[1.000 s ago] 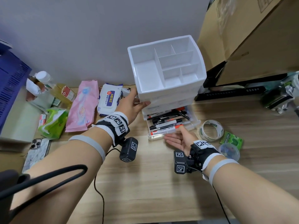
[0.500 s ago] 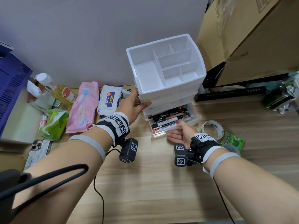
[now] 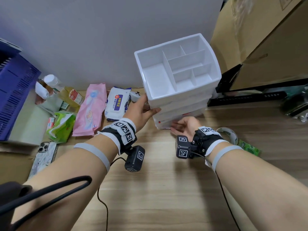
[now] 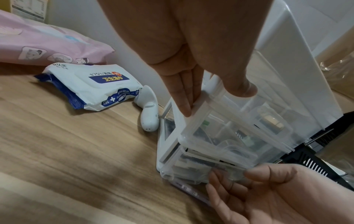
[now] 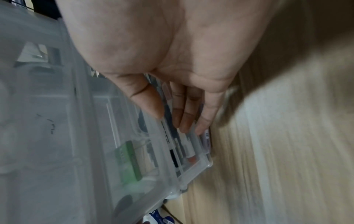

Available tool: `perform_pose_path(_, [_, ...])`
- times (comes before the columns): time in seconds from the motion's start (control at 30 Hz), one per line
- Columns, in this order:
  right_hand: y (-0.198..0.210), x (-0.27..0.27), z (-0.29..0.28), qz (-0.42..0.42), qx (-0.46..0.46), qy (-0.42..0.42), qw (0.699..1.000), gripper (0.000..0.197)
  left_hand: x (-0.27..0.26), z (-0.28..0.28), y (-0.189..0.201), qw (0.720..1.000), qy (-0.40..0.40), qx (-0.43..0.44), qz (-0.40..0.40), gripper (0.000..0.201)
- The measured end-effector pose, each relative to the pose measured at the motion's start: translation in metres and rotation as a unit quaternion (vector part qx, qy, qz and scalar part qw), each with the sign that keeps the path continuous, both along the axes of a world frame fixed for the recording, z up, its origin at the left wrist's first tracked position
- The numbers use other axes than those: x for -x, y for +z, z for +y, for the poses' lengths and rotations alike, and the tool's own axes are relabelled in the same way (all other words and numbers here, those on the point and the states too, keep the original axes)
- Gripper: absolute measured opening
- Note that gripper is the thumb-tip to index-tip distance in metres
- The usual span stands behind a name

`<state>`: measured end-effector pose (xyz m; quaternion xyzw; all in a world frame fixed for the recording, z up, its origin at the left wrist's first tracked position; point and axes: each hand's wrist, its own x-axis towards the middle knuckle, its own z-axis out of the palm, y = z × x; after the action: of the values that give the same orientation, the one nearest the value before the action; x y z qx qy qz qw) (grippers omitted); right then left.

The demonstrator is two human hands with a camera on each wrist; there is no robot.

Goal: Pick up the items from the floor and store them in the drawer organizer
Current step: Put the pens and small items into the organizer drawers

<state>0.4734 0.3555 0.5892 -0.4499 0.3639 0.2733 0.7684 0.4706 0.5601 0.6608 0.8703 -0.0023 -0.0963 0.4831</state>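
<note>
Left hand (image 3: 141,112) braced against the drawer organizer (image 3: 179,80) at its 9 o'clock corner, fingers (image 4: 184,97) straight along the side wall, thumb over the front edge; steadying, probably, so that the unit does not slide back towards the wall. Right hand (image 3: 185,125) at the organizer's 6 o'clock, palm up, straight fingers (image 5: 189,119) pressed to the front of the clear bottom drawer (image 4: 201,171); nothing curled round, nothing gripped. Drawer nearly flush with the ones above, pens (image 5: 180,148) visible through its front: apparently the closing push. Left on the floor: tape roll (image 3: 230,135) and green packet (image 3: 248,148) at about 4 o'clock of the organizer, close by the right wrist; wet wipes (image 3: 117,101), pink pack (image 3: 90,109) and green tissue pack (image 3: 60,125) out at 9 o'clock. Top tray compartments bare, so plenty of storing left, by the look of it.
</note>
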Motion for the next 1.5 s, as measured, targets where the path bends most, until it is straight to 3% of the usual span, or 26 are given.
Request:
perform_pose_path(0.2, [-0.002,-0.002,-0.004,-0.004,0.006,0.016,1.000,0.039,-0.001,-0.002,0.003,1.000,-0.010,-0.022,-0.008,0.050])
perform_pose_path(0.47, [-0.013,0.002,-0.009,0.004,0.050,0.005,0.999,0.048,0.003,-0.003,-0.001,1.000,0.017,-0.009,-0.015,0.046])
perform_pose_path(0.63, [-0.009,0.012,-0.010,-0.002,0.063,0.006,0.998,0.030,-0.006,0.000,-0.003,0.998,0.061,0.012,-0.022,0.040])
perform_pose_path(0.8, [-0.003,0.026,-0.010,-0.047,0.113,0.059,0.991,0.032,-0.010,0.003,-0.011,0.997,0.066,0.050,-0.008,0.038])
perform_pose_path(0.9, [-0.007,0.033,-0.010,-0.099,0.224,0.144,0.959,0.023,-0.009,0.003,-0.013,0.996,0.072,0.059,-0.006,0.038])
perform_pose_path(1.03, [-0.014,0.047,-0.017,-0.134,0.399,0.319,0.849,0.016,-0.009,0.005,-0.014,0.996,0.067,0.065,0.001,0.040])
perform_pose_path(1.1, [-0.010,0.053,-0.017,-0.157,0.462,0.345,0.802,0.005,-0.007,0.005,-0.014,0.996,0.059,0.063,0.004,0.042])
perform_pose_path(1.13, [-0.008,0.055,-0.017,-0.180,0.474,0.330,0.796,0.005,-0.006,0.006,-0.014,0.997,0.053,0.062,0.003,0.045])
perform_pose_path(1.27, [0.018,0.055,-0.014,-0.293,0.444,0.190,0.825,0.011,-0.002,0.007,-0.011,0.997,0.032,0.064,0.008,0.052])
perform_pose_path(1.33, [0.030,0.047,-0.010,-0.320,0.427,0.167,0.829,0.015,0.001,0.008,-0.010,0.998,0.025,0.064,0.010,0.051])
perform_pose_path(1.43, [0.038,0.041,-0.002,-0.319,0.415,0.205,0.827,0.023,0.006,0.008,-0.009,0.998,0.017,0.064,0.011,0.051])
perform_pose_path(1.5, [0.036,0.043,-0.002,-0.282,0.426,0.169,0.843,0.022,0.008,0.009,-0.008,0.998,0.015,0.063,0.012,0.049])
